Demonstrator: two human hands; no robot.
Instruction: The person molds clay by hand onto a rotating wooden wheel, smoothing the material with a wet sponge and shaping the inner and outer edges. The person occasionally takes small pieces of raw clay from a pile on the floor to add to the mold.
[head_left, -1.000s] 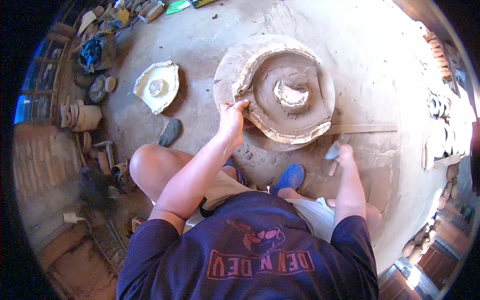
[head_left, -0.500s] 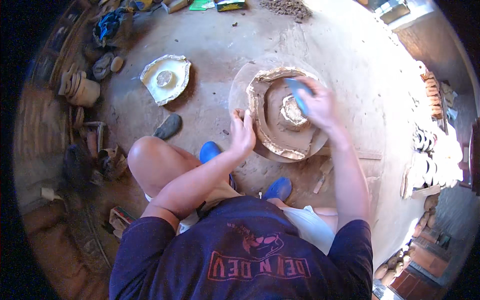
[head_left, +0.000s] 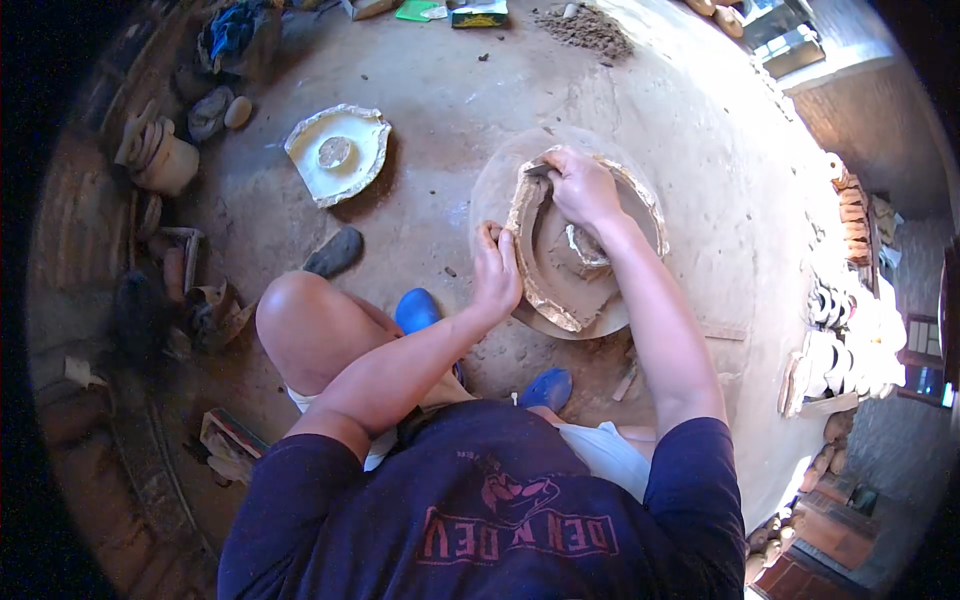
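Note:
A round plaster mould with a ragged rim and brown clay lining its inside sits on a flat round disc. A plaster-topped knob rises from its middle, partly behind my right forearm. My left hand has its fingers bent around the outer left wall of the mould. At the far left part of the rim is my right hand, fingers closed and pressed to the inner wall. Within them the flat scraper is mostly hidden; only a thin greyish edge shows.
A cream plaster mould piece with a central knob lies on the floor to the left. Nearer me is a dark stone. A heap of crumbled clay and a green box stand farther off. Stacked pottery lines the right.
My right hand has moved left and away from me, from above the knob to the far left rim; the blue scraper has turned nearly out of sight. My left hand stays on the outer wall.

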